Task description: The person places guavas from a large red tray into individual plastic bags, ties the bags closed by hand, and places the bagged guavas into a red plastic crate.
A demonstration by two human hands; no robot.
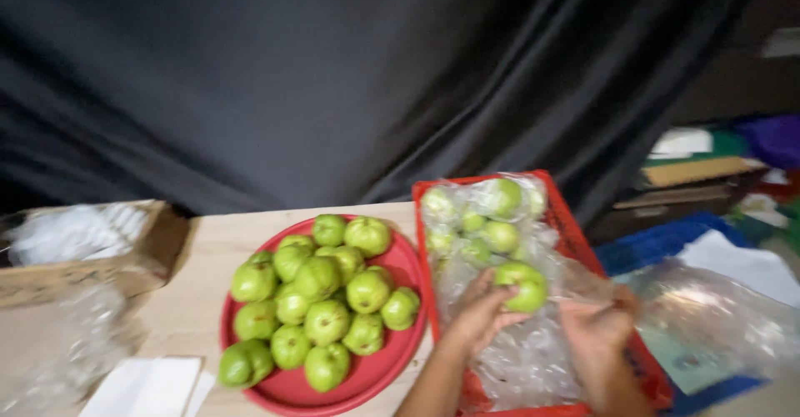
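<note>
- Head view looked down at a pale wooden surface [208, 250] against a black draped curtain [333, 75] that filled the upper half of the frame.
- Left hand [482, 310], lower centre of the frame, had its grip wrapped around a green guava [522, 286], fingers curled beneath and beside it, thumb against its near side.
- That guava sat just above a red crate [575, 242], right of centre, over the crumpled clear plastic bags [517, 359] lining it.
- Right hand [598, 325], lower right of centre, was bunched into the plastic; its grip looked pinched on the film, though blur kept the fingertips from showing clearly.
- More guavas wrapped in plastic [492, 213] lay towards the far end of the crate, near the middle of the frame.
- Just left of the crate, touching or nearly touching its edge, a round red tray [392, 367] carried a heap of loose guavas [321, 300], piled two deep at its centre.
- Far left, a cardboard box [158, 250] held white foam netting [75, 229]; below it lay more clear plastic [67, 342] and white paper sheets [146, 388] at the bottom edge.
- At the right edge, a blue crate [658, 246] and a loose clear bag [725, 317] sat below the level of the surface, blurred.
</note>
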